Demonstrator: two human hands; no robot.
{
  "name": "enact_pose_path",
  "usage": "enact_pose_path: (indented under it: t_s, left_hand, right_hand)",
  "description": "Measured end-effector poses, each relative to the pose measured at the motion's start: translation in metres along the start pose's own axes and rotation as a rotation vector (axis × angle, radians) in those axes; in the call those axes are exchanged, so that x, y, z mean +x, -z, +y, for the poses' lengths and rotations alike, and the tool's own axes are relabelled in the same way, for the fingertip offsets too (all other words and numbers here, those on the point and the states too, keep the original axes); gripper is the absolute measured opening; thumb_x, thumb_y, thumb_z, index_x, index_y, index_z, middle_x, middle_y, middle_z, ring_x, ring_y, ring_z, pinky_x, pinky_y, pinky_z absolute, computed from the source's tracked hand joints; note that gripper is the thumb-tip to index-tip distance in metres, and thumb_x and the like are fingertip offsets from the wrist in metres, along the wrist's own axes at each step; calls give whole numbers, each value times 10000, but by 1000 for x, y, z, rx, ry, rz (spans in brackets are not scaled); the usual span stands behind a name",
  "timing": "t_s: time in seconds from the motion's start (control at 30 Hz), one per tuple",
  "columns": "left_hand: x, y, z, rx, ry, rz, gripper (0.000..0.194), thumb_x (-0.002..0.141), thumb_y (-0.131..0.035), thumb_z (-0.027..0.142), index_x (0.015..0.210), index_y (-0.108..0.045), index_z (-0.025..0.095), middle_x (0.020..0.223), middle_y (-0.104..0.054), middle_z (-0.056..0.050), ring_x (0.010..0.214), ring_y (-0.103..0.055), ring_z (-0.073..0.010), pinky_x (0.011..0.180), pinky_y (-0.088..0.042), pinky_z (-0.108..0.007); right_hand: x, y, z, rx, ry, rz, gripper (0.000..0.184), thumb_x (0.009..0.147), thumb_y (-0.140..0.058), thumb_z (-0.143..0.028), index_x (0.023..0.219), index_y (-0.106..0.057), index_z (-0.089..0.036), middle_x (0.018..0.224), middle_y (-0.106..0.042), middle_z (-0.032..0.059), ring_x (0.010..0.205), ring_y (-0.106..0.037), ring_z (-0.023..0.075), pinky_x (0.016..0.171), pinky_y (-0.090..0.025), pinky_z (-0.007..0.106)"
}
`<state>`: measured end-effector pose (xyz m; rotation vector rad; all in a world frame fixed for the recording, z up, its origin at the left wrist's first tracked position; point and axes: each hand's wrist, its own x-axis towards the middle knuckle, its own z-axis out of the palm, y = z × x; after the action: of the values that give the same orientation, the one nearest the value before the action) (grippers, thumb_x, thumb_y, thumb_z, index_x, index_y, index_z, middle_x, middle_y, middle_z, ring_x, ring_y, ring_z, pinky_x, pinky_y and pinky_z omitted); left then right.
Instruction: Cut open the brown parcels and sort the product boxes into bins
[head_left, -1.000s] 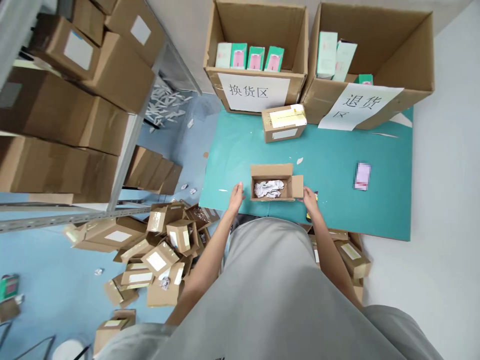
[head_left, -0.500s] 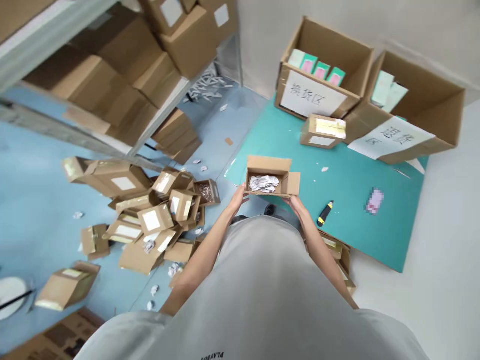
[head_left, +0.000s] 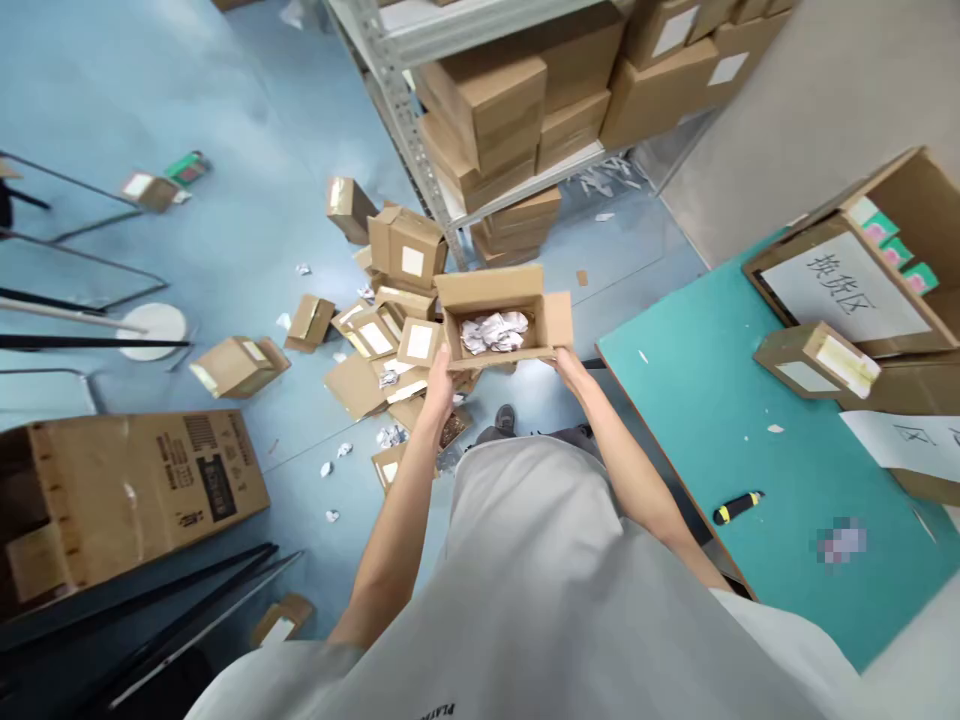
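Observation:
Held out in front of my body is a small cardboard box (head_left: 487, 362) with its flaps folded back. Crumpled white paper (head_left: 495, 333) lies inside it. My left hand (head_left: 441, 378) grips the box's near left corner, thumb along the side. At the near right corner my right hand (head_left: 568, 364) is closed on the box, its fingers partly hidden underneath. Below and beyond the box, a heap of opened cardboard boxes (head_left: 371, 335) covers part of the blue floor.
To the right is a green table (head_left: 675, 400) with a utility knife (head_left: 739, 507), a taped carton (head_left: 806, 362) and a large labelled box (head_left: 847, 290). A metal shelf (head_left: 405, 120) of cartons stands ahead. A big printed carton (head_left: 150, 500) and a white round base (head_left: 152, 332) are left.
Both hands have lifted the small box off the table and carried it left over the floor. My view has turned left, so the table now sits at the right.

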<state>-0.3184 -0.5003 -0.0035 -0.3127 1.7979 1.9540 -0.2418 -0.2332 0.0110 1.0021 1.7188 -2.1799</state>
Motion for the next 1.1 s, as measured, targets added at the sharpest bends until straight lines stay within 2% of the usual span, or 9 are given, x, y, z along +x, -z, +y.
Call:
enact_pose_path:
  t_s: [0.1,0.2,0.3,0.37,0.5,0.67,0.8,0.93,1.1]
  left_hand:
    - [21,66,33,-104,-66,156,643,1071,-507,822,1377,-676,282,1403,-752,-124,1366,-685,-293,1135,-591,-503]
    - [38,117,59,-123,-254,207,657,1078,-509,788,1530,-601,320,1680,-590,-92,1604,-527,-301,1251,-509,-515]
    - [42,137,63,-119,-294,235,748,949,-718,784,1536,-616,332,1712,-567,-93,1595,-544,-352,1254,-525,-551]
    - [37,131,51,-110,-209,230,673,919,-794,710,1452,-669,319,1631,-638,-120,1488,-642,-348,1216,-561,-547]
    - [20,89,8,-51,23,131,363,991,-761,470,1275,-705,252,1355,-784,-134,1183,-776,-242,1134,-604,-474]
    - [3,18,-38,78,221,-122,340,907,-781,357,1199,-715,198,1082,-800,-88,1013,-800,-195,1082,-609,-424]
    - [-4,-44,-59,291,305,-436,425,840,-836,420,1189,-739,196,1010,-790,-74,999,-802,-228,1074,-616,-465]
    - [-19,-109,-78,507,366,-808,458,815,-860,446,1186,-756,197,993,-791,-76,992,-794,-238,1080,-619,-477]
    - [-64,-175,-112,754,406,-1224,472,828,-851,476,1197,-736,204,1010,-778,-73,1026,-787,-244,1095,-604,-495]
  right_hand:
    - [32,-81,-24,41,93,-95,309,1104,-524,-278,1324,-736,-229,1351,-800,24,1369,-690,185,1210,-561,364]
    - [53,-145,-42,29,170,-162,339,1177,-553,-326,1469,-658,-189,1539,-721,25,1430,-621,129,1222,-538,337]
    - [56,-171,-42,-76,185,-223,368,1194,-582,-334,1520,-620,-168,1567,-708,23,1382,-619,103,1220,-532,335]
    - [50,-163,-29,-121,137,-258,304,1173,-631,-321,1426,-696,-166,1401,-798,26,1257,-687,125,1180,-566,356]
    - [18,-101,25,-115,-62,-180,113,1076,-756,-298,1118,-811,-210,1130,-865,51,1059,-779,181,1121,-602,380]
    - [-62,6,109,42,-281,269,50,981,-797,-265,979,-779,-219,993,-858,60,907,-784,168,1076,-617,358]
    - [-150,56,166,248,-335,560,68,980,-769,-283,999,-768,-217,1016,-860,78,900,-797,174,1033,-632,337]
    - [-234,48,217,539,-283,854,116,1026,-724,-307,1084,-779,-223,1186,-862,102,1008,-815,180,1049,-627,318]
    - [-319,-31,274,899,-180,1184,210,1066,-704,-346,1219,-778,-223,1332,-834,132,1117,-817,211,1102,-621,372]
